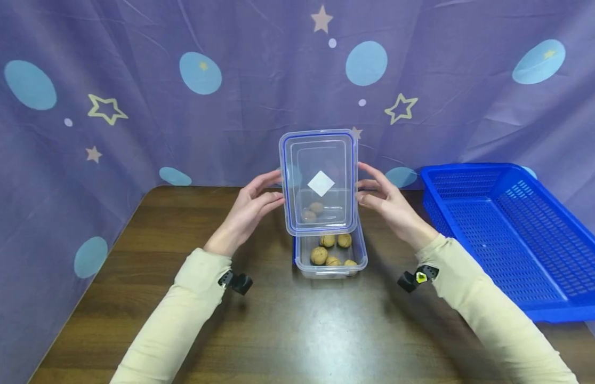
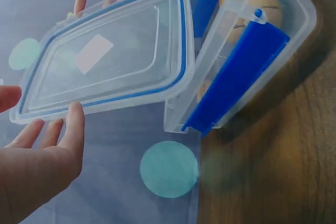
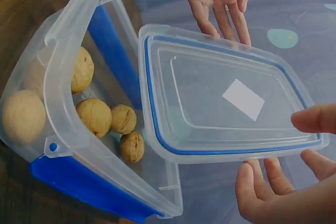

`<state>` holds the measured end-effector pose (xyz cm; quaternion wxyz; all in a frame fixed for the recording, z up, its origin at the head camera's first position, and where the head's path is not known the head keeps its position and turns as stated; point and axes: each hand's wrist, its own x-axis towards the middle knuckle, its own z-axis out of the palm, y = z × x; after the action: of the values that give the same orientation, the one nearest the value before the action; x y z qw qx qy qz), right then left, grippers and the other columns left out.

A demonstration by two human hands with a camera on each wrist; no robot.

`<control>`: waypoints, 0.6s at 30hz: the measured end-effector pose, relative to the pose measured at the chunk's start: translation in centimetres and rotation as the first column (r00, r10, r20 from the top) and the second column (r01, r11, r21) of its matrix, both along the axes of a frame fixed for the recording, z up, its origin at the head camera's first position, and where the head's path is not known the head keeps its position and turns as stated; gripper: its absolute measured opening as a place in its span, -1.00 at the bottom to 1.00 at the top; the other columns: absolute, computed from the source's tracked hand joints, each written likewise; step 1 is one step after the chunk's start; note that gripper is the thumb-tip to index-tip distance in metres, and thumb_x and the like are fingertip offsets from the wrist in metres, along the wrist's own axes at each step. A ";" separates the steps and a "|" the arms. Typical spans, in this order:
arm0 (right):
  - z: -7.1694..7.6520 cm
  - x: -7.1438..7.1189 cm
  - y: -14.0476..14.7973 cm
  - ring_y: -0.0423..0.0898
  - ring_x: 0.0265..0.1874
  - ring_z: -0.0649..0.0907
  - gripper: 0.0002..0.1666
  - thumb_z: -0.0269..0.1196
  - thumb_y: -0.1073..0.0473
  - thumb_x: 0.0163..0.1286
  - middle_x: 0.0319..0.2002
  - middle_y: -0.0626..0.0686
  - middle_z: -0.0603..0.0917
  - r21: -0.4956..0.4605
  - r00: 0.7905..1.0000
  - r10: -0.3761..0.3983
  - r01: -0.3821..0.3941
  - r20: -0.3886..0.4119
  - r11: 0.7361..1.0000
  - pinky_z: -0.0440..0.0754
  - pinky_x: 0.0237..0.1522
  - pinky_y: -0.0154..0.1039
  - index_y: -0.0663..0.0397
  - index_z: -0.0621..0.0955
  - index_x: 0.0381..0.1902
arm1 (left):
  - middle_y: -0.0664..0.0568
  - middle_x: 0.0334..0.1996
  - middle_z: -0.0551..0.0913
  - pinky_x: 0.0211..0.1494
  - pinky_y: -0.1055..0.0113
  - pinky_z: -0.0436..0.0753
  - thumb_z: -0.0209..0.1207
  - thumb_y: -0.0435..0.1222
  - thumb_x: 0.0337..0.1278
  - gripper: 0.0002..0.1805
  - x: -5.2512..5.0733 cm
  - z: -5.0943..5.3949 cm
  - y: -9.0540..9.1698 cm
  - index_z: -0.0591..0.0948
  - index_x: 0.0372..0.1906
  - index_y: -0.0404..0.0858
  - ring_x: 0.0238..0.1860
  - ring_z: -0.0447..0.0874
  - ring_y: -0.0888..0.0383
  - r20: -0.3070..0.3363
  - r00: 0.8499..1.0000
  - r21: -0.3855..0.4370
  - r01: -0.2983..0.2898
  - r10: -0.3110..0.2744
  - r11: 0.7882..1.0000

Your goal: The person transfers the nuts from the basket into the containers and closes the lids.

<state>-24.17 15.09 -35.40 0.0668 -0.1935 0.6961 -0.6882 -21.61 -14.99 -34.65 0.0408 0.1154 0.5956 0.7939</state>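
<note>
A clear rectangular lid (image 1: 321,154) with a blue seal and a white diamond label is tilted up above a clear plastic food box (image 1: 332,271). My left hand (image 1: 247,210) holds the lid's left edge by its fingers. On the opposite edge my right hand (image 1: 392,204) grips it, with the thumb (image 3: 315,119) on one side and fingers beneath. Several walnuts (image 1: 319,255) lie in the box, two of them showing through the lid. A blue latch flap (image 2: 239,77) hangs on the box's side.
At the right a large blue plastic basket (image 1: 501,213) stands on the brown wooden table (image 1: 278,330). A purple curtain (image 1: 259,69) with stars and ovals hangs behind the table. Each forearm wears a black wrist camera.
</note>
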 end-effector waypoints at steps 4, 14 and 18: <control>0.5 0.3 0.4 0.12 0.16 0.48 -0.19 0.04 0.47 0.34 0.22 0.30 0.35 -0.070 0.999 0.042 -0.043 -0.011 0.997 0.49 0.13 -0.24 -0.06 0.17 0.51 | -0.24 0.26 0.31 0.31 0.17 0.41 -0.05 -0.60 0.20 -0.41 0.2 0.7 0.1 0.24 0.38 -0.48 0.05 0.47 -0.03 -0.022 1.000 0.038 0.013 -0.012 0.999; 0.5 0.7 0.3 0.21 0.41 0.06 -0.16 -0.11 0.55 0.34 0.41 0.22 0.08 -0.310 0.988 0.150 -0.134 0.027 0.941 0.29 0.31 -0.23 -0.05 0.10 0.53 | -0.36 0.35 0.19 0.35 0.10 0.36 -0.11 -0.61 0.17 -0.52 0.6 -0.3 0.2 0.38 0.24 -0.51 0.30 0.21 -0.35 -0.055 0.998 0.213 0.048 -0.037 0.976; -0.1 1.2 0.7 0.24 0.42 0.00 -0.19 -0.17 0.56 0.35 0.45 0.25 0.02 -0.390 0.985 0.163 -0.131 0.051 0.912 0.35 0.29 -0.25 0.06 0.07 0.53 | -0.43 0.33 0.20 0.36 0.05 0.33 -0.15 -0.63 0.15 -0.54 0.8 -1.0 0.3 0.48 0.15 -0.46 0.33 0.10 -0.43 -0.101 0.993 0.248 0.085 -0.062 0.965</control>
<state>-22.95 15.77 -35.52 0.1077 -0.2260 0.5274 -0.8119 -20.76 -14.71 -35.63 0.0276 0.1784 0.4867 0.8547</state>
